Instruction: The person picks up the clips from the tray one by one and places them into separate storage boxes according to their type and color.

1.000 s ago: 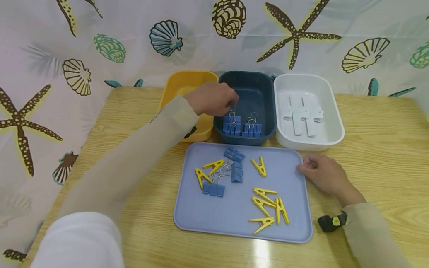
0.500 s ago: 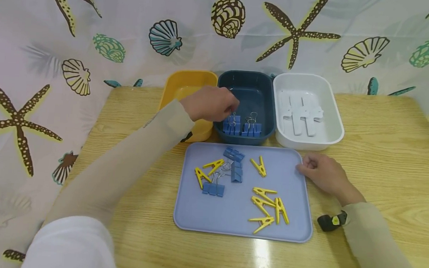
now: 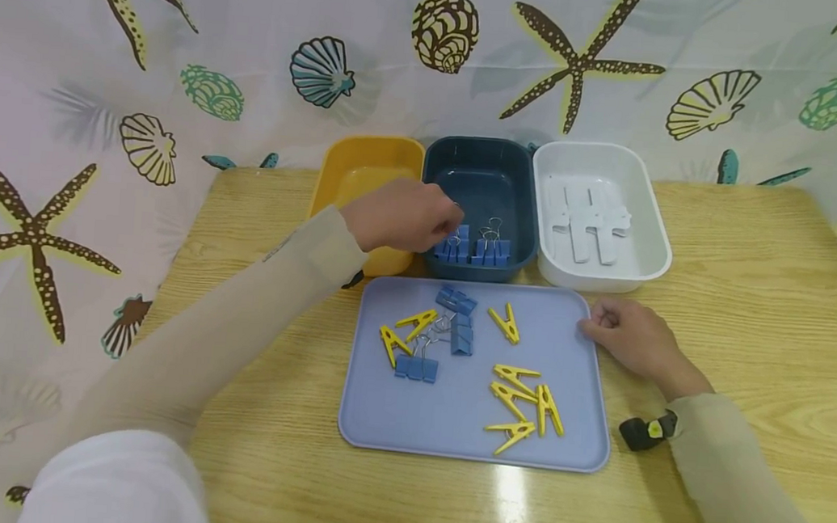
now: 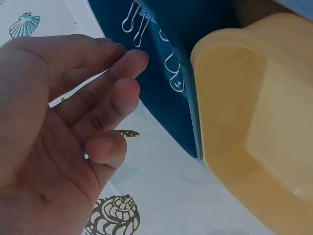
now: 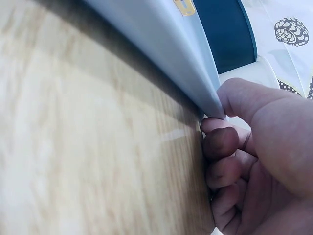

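My left hand (image 3: 401, 216) hovers over the side where the yellow bin (image 3: 338, 167) meets the dark blue bin (image 3: 495, 149). Its fingers are loosely bent with nothing between them, as the left wrist view shows. Beneath and beyond them, several blue binder clips (image 3: 491, 253) stand in the dark blue bin, wire handles up. My right hand (image 3: 632, 337) pinches the right rim of the light blue tray (image 3: 422, 424), thumb on top and fingers curled below. On that tray lie 3 blue binder clips (image 3: 417, 368) and several yellow clothespins (image 3: 507, 326).
To the right of the dark blue bin is a white bin (image 3: 654, 229) with long white clips (image 3: 592, 229) in it. All three bins line the back of the wooden table (image 3: 753, 277), against a shell-print cloth (image 3: 260, 32).
My left hand has drawn slightly back and to the left, lower in the head view. The right hand, the tray and the clips on it have stayed put.
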Demonstrator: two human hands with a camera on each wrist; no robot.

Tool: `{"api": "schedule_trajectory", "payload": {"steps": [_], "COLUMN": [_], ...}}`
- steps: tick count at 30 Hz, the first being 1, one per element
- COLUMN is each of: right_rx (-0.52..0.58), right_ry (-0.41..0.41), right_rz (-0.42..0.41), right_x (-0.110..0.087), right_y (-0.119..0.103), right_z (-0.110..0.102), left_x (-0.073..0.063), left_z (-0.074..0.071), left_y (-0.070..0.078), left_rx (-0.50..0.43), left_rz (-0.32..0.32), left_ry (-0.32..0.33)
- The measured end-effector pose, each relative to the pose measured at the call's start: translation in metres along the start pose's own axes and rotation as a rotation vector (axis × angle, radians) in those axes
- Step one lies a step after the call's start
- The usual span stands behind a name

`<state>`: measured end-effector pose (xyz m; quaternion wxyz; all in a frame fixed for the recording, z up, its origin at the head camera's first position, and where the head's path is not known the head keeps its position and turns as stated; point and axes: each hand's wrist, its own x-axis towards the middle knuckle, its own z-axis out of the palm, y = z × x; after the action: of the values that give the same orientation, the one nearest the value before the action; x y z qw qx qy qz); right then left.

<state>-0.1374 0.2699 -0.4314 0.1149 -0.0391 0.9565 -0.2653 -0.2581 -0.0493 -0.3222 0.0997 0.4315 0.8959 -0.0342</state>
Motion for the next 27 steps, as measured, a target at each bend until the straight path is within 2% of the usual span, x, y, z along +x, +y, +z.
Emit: {"api": "schedule_trajectory", "payload": {"steps": [11,19,27], "right_rx": [0.002,0.000,0.009], "right_ry": [-0.006,-0.001,-0.005], "right_rz": [0.001,-0.004,-0.002], "right_x": [0.002,0.001,0.000], "right_y": [0.001,-0.001,0.000], "right_z": [0.000,-0.001,-0.001], "left_x": [-0.014,-0.022,-0.029], "left_z": [0.005,0.009,0.012], "left_y": [0.008,0.010,0.013], "left_rx": [0.009,0.004,0.017], "left_rz": [0.032,0.070,0.086], "left_ry": [-0.020,0.021,-0.001]}}
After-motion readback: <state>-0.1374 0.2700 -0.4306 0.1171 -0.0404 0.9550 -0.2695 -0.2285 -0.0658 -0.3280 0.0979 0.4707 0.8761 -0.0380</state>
